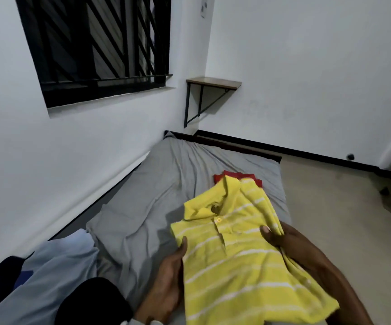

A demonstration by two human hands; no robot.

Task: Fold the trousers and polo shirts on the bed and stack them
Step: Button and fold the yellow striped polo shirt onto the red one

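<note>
Yellow striped polo shirt (236, 254), folded, is gripped at its edges by the left hand (173, 266) and right hand (281, 238) above the bed (166, 184). Stacking seems underway; next, lower it squarely onto the red shirt (236, 175) beyond.

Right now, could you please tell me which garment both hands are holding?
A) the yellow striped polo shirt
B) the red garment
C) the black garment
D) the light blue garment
A: the left hand and the right hand each grip a side of the yellow striped polo shirt, while the red garment lies beyond it on the bed.
</note>
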